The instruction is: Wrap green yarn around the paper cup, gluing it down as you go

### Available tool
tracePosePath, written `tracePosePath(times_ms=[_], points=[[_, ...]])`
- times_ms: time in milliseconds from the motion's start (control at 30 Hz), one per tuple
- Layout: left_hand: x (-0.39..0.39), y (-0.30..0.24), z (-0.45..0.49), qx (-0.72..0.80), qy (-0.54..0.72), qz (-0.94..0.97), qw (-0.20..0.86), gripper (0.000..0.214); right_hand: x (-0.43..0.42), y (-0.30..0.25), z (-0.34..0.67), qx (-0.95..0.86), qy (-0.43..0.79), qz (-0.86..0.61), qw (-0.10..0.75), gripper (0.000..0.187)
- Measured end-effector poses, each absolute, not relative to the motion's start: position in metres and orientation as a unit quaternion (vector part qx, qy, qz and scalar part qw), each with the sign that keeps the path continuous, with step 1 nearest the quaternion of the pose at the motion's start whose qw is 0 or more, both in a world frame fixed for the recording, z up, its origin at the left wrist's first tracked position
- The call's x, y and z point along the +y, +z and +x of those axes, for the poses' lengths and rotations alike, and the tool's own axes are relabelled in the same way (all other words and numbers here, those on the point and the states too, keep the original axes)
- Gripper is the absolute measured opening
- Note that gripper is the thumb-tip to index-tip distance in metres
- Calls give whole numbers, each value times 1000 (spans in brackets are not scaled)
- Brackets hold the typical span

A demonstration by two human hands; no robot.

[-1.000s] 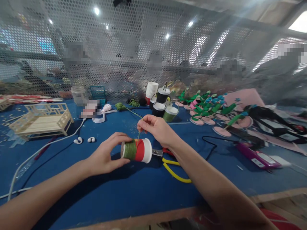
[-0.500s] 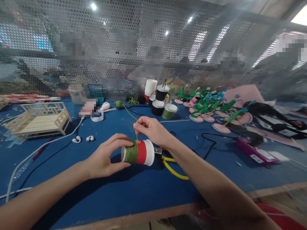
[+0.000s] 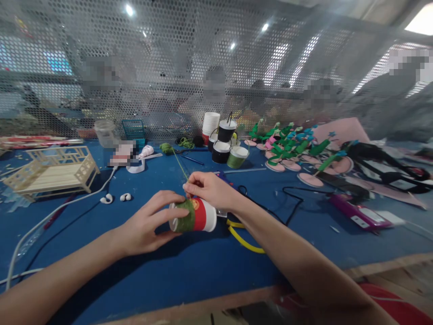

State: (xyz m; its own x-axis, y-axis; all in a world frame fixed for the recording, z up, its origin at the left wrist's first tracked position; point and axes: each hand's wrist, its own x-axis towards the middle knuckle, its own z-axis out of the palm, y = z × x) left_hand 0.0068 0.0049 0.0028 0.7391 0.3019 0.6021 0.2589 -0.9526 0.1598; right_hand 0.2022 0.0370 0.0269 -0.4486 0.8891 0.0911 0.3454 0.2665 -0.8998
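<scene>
My left hand grips a red and white paper cup by its narrow end, the cup lying on its side. Green yarn is wound round the part nearest my fingers. Just above the cup, my right hand pinches the yarn strand between thumb and forefinger. That strand runs back to a green yarn ball on the blue table. Partly behind the cup and my right wrist lies a tool with yellow handles.
Yarn-wrapped cups, one a green cup, stand behind my hands beside stacked paper cups. Craft flowers on pink bases crowd the right. To the left are a small wooden bed frame, earbuds and a white cable.
My right hand has come down and slightly left, closer to the cup with the strand. The left fingers have shifted over the wound yarn, and the cup has turned a little.
</scene>
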Motion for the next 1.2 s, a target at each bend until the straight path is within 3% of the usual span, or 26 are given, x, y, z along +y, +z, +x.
tracePosePath(times_ms=[500,700,833,933,1200], points=[[9,-3,5,137,314,939,-14,36,38,23,202,-787,363,-416,274,21],[9,-4,6,255,333,895,155,60,34,23,199,-788,277,-464,296,22],[7,-5,11,352,321,816,328,46,27,22,192,-788,238,-469,319,22],[5,-5,13,372,316,784,384,40,24,20,190,-790,230,-463,330,21],[6,-5,11,305,352,844,267,40,25,24,195,-779,284,-436,349,17]])
